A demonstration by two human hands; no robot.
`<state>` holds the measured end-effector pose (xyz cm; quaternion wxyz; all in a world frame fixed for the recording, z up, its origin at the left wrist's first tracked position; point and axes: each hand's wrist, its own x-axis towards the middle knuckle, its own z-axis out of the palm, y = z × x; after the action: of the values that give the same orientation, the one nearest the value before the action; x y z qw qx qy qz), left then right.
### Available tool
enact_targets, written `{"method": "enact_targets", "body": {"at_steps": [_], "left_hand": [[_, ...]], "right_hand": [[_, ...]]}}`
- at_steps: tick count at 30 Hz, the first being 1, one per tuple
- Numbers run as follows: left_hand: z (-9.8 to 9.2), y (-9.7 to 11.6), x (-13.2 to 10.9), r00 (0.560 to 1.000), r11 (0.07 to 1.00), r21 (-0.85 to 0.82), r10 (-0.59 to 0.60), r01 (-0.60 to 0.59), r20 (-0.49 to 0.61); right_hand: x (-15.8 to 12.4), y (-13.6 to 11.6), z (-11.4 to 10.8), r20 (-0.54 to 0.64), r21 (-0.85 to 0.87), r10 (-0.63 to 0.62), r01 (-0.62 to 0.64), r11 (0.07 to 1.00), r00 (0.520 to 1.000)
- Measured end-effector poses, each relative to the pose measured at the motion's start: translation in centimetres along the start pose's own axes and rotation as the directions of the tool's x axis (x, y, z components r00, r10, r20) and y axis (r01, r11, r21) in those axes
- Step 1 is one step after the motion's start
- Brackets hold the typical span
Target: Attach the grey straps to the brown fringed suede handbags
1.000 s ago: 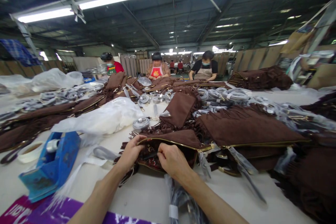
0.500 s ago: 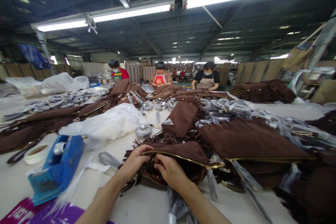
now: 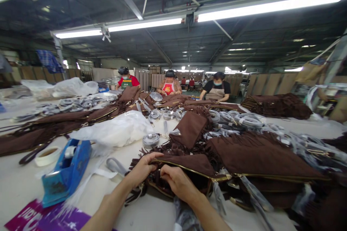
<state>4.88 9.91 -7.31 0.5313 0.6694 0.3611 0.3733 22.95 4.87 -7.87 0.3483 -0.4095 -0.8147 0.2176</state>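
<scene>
A dark brown fringed bag (image 3: pixel 189 162) lies on the table before me, its gold zipper undone and its mouth gaping towards me. My left hand (image 3: pixel 145 168) grips the bag's rim at the left end of the opening, thumb and fingers closed on the edge. Just right of it, my right hand (image 3: pixel 176 180) is at the opening with its fingers curled and pressed together; what they hold inside is hidden. A wrapped zipper pull (image 3: pixel 218 196) hangs at the bag's right end.
A blue tape dispenser (image 3: pixel 67 173) and a tape roll (image 3: pixel 48 156) stand at left. White plastic (image 3: pixel 116 128) lies behind them. More brown bags (image 3: pixel 260 151) and wrapped straps (image 3: pixel 246 120) cover the right and middle. Three people work across the table.
The view has shifted slightly, so the scene sits lower and further right. My right hand has drawn back a little from the opening, its fingers more curled. My left hand keeps its grip.
</scene>
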Motion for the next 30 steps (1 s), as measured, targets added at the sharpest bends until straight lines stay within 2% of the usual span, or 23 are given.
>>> {"method": "enact_targets", "body": {"at_steps": [3,5,8,16,18,24,27,30], "left_hand": [[-0.4,0.0,-0.3,0.975,0.963,0.156,0.214,-0.220,0.053],[-0.6,-0.1,-0.5,0.956,0.938,0.194,0.265,-0.286,0.129],[-0.8,-0.1,-0.6,0.947,0.942,0.166,0.262,-0.293,0.187],[-0.8,0.0,-0.6,0.949,0.959,0.065,0.262,-0.277,0.178],[-0.8,0.0,-0.7,0.949,0.954,0.090,0.268,-0.285,0.167],[-0.5,-0.2,-0.6,0.928,0.865,0.343,0.314,-0.366,0.199],[-0.7,-0.2,-0.5,0.930,0.869,0.334,0.323,-0.365,0.175],[-0.8,0.4,-0.9,0.935,0.888,0.308,0.288,-0.342,0.208]], "right_hand": [[-0.2,0.9,0.5,-0.058,0.110,0.082,-0.076,0.991,0.995],[-0.3,1.5,0.8,-0.050,0.183,0.141,-0.130,0.975,0.989],[-0.4,2.2,1.1,0.007,0.279,0.200,-0.194,0.940,0.980],[-0.6,2.8,1.5,0.040,0.428,0.230,-0.225,0.875,0.972],[-0.5,2.7,1.5,0.034,0.460,0.240,-0.228,0.858,0.970],[-0.4,2.5,1.5,0.012,0.504,0.245,-0.218,0.836,0.969],[-0.4,2.7,1.7,0.006,0.522,0.266,-0.229,0.821,0.964],[-0.3,3.2,1.9,-0.012,0.562,0.299,-0.240,0.792,0.954]]}}
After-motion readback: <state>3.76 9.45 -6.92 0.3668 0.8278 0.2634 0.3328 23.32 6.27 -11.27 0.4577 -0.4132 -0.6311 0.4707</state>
